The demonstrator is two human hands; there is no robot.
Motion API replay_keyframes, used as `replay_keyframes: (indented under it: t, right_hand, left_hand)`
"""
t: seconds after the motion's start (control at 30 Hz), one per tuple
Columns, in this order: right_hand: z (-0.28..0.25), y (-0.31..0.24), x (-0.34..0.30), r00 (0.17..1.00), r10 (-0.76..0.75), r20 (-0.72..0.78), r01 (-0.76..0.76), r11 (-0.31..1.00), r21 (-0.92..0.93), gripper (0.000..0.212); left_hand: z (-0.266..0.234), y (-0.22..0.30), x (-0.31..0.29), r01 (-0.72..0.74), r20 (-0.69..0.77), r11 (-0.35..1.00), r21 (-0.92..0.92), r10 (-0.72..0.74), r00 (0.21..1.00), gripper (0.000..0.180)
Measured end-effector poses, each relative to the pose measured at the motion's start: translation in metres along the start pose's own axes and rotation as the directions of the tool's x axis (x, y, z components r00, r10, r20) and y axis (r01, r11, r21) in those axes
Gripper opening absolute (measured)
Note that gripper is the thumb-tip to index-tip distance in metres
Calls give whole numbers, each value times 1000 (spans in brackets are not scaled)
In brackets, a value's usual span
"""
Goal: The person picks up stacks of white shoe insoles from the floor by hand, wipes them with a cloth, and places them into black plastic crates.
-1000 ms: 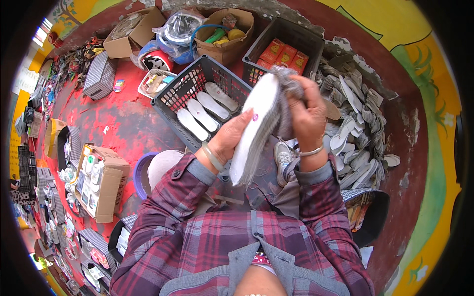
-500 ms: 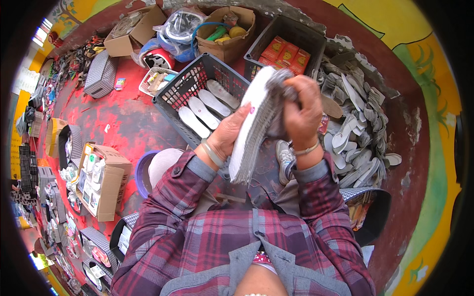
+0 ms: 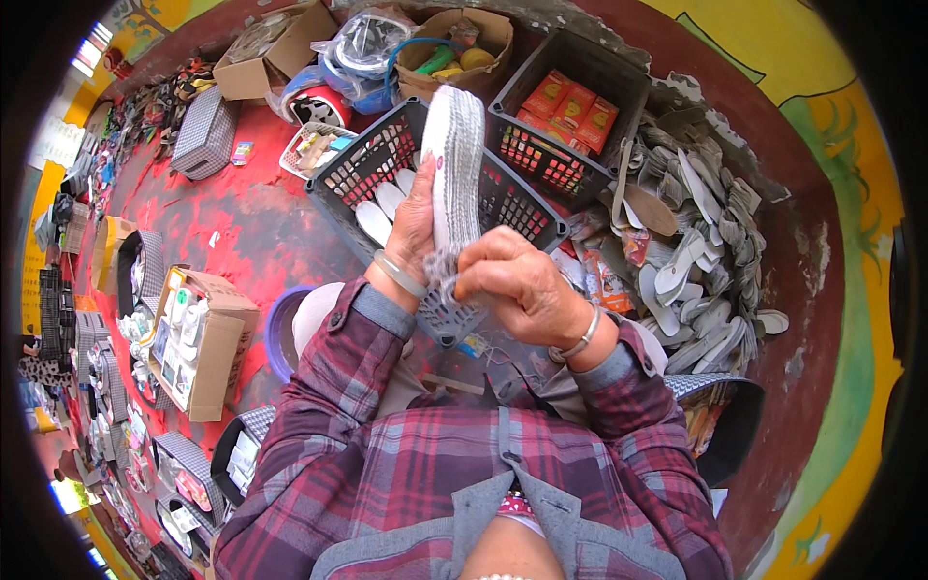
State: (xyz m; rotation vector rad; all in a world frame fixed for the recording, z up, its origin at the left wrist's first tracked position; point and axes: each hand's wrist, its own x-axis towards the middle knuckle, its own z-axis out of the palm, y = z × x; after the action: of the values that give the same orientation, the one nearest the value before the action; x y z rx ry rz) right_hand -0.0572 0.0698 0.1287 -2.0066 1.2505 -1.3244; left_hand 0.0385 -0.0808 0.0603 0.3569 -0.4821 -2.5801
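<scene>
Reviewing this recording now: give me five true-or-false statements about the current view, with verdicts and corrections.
1. The left hand grips a thick, layered bundle of white-and-grey insoles. True.

2. The right hand is at the bundle's upper end. False: it is at the lower end.

3. The dark plastic crate with perforated walls, partly behind the bundle, has flat white insoles in it. True.

4. The loose heap of grey-and-white insoles lies on the person's left. False: it lies on the right.

5. The left wrist is bare. False: a pale, rounded bangle is around it.
</scene>
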Motion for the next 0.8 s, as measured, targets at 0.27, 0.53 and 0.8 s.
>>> replay_keyframes:
  t: [0.27, 0.53, 0.8]
  right_hand:
    - [-35, 4, -1, 963, -50, 266, -5, 979, 202, 25]
    - [-62, 56, -10, 689, 95, -718, -163, 986, -26, 30]
    - [-10, 43, -6, 948, 103, -303, -120, 992, -39, 35]
  left_hand:
    - [1, -10, 2, 98, -24, 995, 3, -97, 995, 47]
    - [9, -45, -11, 287, -4, 940, 182, -291, 957, 44]
    - [-6, -26, 0, 113, -5, 993, 18, -113, 994, 45]
